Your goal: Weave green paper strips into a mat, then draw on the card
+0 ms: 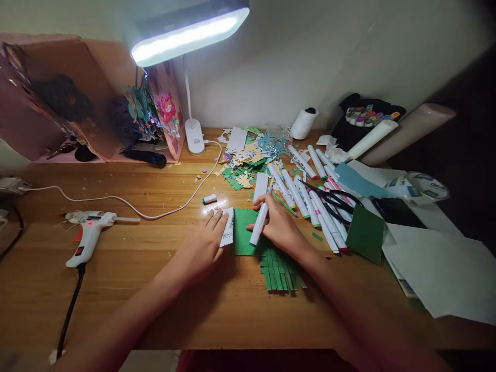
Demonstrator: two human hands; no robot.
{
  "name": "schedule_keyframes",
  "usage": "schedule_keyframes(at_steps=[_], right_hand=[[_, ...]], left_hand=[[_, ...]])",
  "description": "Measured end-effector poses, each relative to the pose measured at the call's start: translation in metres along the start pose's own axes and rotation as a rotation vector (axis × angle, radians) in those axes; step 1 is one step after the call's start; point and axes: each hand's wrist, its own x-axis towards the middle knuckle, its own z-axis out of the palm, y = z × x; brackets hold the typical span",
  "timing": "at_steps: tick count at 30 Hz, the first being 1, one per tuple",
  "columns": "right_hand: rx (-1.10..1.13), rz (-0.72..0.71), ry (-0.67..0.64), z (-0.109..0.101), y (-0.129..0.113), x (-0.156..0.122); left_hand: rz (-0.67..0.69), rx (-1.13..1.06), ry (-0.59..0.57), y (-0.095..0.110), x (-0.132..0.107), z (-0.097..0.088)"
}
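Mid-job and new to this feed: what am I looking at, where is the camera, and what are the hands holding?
There is no machine: these are a person's two bare hands, seen from one camera worn on the head, looking forward and down. The left hand lies flat, fingertips on a white strip beside a green sheet. The right hand grips a marker over that sheet. On the wooden desk lie cut green strips, more markers, scissors, paper scraps and a glue gun. A lamp lights it all.
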Motion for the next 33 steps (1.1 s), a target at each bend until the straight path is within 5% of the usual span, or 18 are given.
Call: schedule_keyframes(at_steps=[9,15,18,22,25,27,33], right_hand=[[0.256,0.014,0.021,0.001,0.011,0.006],[0.334,0.003,0.078,0.004,0.013,0.006],[0.393,0.009,0.089,-0.012,0.011,0.011],[0.502,0.050,0.063,-0.061,0.012,0.009],[0.509,0.149,-0.151,-0.084,0.021,-0.006],[0.525,0.190,-0.235,-0.080,0.030,-0.019],[0.487,0.150,-0.187,-0.051,0.036,-0.044]], left_hand=[[0.019,-0.203,0.384,0.003,-0.003,0.000],[0.089,-0.285,0.481,0.019,-0.006,0.000],[0.117,-0.284,0.548,0.026,-0.009,-0.005],[0.125,-0.179,0.648,0.033,-0.012,-0.004],[0.212,-0.054,0.527,0.042,-0.013,0.007],[0.318,0.006,0.384,0.049,-0.014,0.017],[0.493,0.071,0.072,0.062,-0.013,0.037]])
